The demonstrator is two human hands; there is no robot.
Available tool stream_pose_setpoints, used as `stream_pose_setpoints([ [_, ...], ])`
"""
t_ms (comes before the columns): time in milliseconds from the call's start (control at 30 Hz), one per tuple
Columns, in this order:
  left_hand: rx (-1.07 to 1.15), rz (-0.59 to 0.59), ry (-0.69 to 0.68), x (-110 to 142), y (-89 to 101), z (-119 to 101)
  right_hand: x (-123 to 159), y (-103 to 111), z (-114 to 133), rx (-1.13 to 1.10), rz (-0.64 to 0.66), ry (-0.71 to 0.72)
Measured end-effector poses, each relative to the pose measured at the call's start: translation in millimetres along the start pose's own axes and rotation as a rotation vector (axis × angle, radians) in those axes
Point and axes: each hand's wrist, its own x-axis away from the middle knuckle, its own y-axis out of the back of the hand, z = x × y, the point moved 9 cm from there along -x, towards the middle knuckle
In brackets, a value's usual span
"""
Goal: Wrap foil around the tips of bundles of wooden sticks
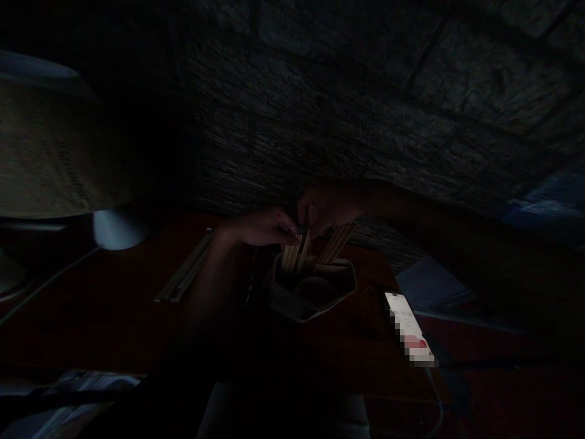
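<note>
In dim light, a pale, angular holder (pixel 307 318) stands on a wooden table. A bundle of slim wooden chopsticks (pixel 290 259) rises from its left side. My left hand (pixel 260 227) is closed around the upper ends of that bundle, thumb and fingers pinched together. Just right of it and touching the same tops, my right hand (pixel 326 207) has its fingers curled; a small dark thing seems to lie between the two hands, too dark to name. More chopsticks (pixel 337 242) lean toward the right in the holder, below my right hand.
Several thin, shiny sticks (pixel 186 268) lie left of my left forearm. A lit phone (pixel 410 329) with a cable rests on the table's right side. At left stands a lamp-like shade (pixel 55 146) above a white base (pixel 119 229). Behind is a stone-block wall (pixel 320 91).
</note>
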Motion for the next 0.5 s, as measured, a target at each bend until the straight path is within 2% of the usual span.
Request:
stream_pose_setpoints([
  [133,0.003,0.039,0.029,-1.7,-4.6,6.7,-6.2,-9.3,-0.3,0.010,0.010,0.004],
  [500,-0.022,0.024,0.010,-2.9,-3.7,1.6,-18.0,-25.0,-10.4,-0.015,0.043,0.002],
])
